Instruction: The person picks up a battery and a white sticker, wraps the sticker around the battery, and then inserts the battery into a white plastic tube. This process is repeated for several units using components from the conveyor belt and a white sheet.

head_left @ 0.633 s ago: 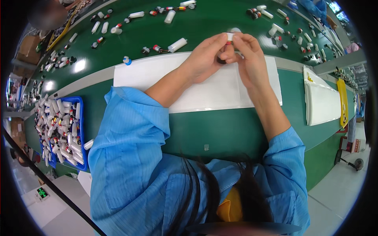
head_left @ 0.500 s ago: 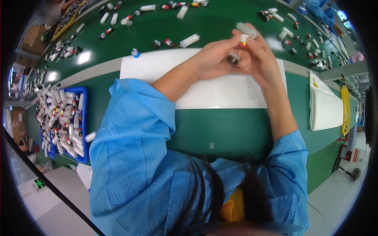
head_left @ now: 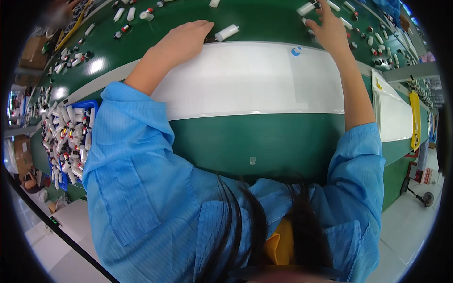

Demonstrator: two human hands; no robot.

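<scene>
My left hand (head_left: 186,40) reaches over the far edge of a white sheet (head_left: 226,75), fingers stretched out and the thumb hidden underneath. Just below its fingertips shows a dark end of a small part, partly covered, next to a white translucent cylinder (head_left: 227,32) lying on the green surface. Farther right, my right hand (head_left: 331,33) is above the green surface with thumb and forefinger apart. A white cylindrical part (head_left: 306,8) lies close by its fingertips; whether they touch it I cannot tell. On the sheet stands a small blue-and-white piece (head_left: 296,50).
A blue tray (head_left: 92,111) heaped with white cylindrical parts stands at the left. Several similar parts, some with red and black ends, lie scattered on the green surface (head_left: 264,23). At the right are white sheets (head_left: 394,113) beside a yellow strip (head_left: 415,120).
My hands, together on a white part with a red band and dark end, have moved apart: left hand leftward, right hand outward and farther away. The blue-and-white piece now shows on the sheet's right half.
</scene>
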